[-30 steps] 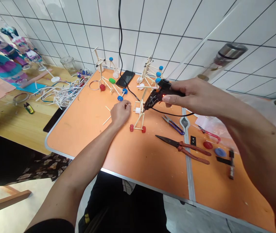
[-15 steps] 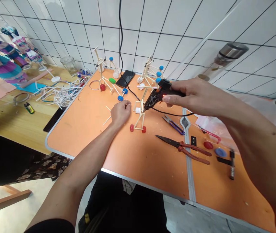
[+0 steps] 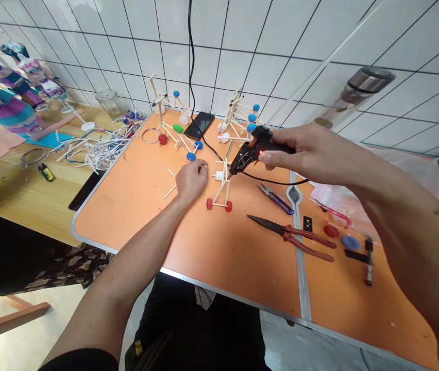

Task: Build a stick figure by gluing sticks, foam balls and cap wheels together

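My right hand point(image 3: 292, 147) is wrapped round a black hot glue gun point(image 3: 256, 144) with a small red light lit on it. Its nozzle points down at a stick frame point(image 3: 226, 172), touching it or very close. The frame is made of thin wooden sticks, with red wheels point(image 3: 209, 203) at the near end and a white cap-like piece point(image 3: 219, 175) in its middle. Just left of the frame, my left hand point(image 3: 192, 180) rests on the orange table point(image 3: 227, 247) with curled fingers; what they hold, if anything, is hidden. Thin loose sticks point(image 3: 170, 191) lie partly beneath it.
Pliers point(image 3: 281, 228) and thread snips point(image 3: 276, 198) lie right of the frame. Behind stand other stick models point(image 3: 179, 129), beside a phone point(image 3: 200, 125). The glue gun's cord point(image 3: 269, 182) crosses the table. A tangle of white strips point(image 3: 99, 147) covers part of the wooden table at left.
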The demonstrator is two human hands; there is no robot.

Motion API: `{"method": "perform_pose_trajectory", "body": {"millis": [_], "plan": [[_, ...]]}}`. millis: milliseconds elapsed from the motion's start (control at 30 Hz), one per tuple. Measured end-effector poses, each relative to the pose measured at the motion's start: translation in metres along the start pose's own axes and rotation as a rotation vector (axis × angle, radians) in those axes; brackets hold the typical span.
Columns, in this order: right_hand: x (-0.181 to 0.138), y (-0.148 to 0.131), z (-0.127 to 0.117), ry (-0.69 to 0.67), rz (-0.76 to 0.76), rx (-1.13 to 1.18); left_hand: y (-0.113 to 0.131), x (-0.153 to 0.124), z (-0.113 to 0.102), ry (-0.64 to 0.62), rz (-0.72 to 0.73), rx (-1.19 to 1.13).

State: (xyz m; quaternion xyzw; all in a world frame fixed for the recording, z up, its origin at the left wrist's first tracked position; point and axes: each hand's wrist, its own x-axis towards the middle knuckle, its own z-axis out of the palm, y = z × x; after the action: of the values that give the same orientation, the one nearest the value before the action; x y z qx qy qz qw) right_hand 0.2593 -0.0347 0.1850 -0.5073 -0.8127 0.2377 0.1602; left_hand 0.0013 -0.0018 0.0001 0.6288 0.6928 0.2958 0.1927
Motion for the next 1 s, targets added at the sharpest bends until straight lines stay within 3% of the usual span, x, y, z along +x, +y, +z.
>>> {"method": "perform_pose_trajectory", "body": {"millis": [1000], "plan": [[-0.0046,0.0050,0.0015,0.006,-0.010,-0.004,-0.0008,0.0009,-0.0028,-0.004,-0.001,-0.027]]}}
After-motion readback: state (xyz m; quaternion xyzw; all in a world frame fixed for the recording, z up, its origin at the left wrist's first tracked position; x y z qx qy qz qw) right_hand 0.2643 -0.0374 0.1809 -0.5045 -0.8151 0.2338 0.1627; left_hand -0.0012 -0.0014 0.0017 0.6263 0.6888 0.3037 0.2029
